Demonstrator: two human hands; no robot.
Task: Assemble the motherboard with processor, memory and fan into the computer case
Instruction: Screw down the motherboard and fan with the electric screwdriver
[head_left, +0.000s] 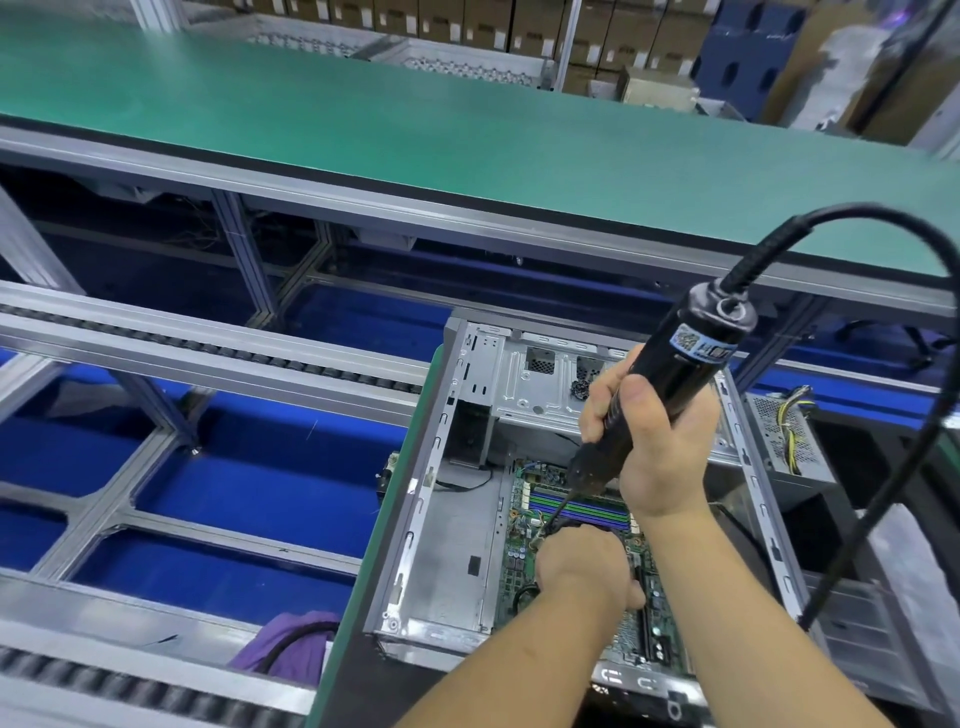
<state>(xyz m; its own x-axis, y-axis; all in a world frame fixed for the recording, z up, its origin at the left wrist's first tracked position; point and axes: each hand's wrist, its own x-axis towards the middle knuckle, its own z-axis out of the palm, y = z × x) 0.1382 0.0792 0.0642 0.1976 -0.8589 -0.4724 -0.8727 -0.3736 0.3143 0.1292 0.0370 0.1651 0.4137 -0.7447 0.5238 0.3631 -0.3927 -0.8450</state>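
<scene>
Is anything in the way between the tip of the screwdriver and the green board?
Nothing visible blocks it. The right hand grips the screwdriver, whose bit slants down to the motherboard. The left hand sits right beside the tip, apparently steadying it.

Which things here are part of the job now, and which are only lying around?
In use:
- computer case
- motherboard
- electric screwdriver, gripped by the right hand
- left hand, at the bit's tip

Lying about:
- power supply, right of the case
- purple cloth
- green bench
</scene>
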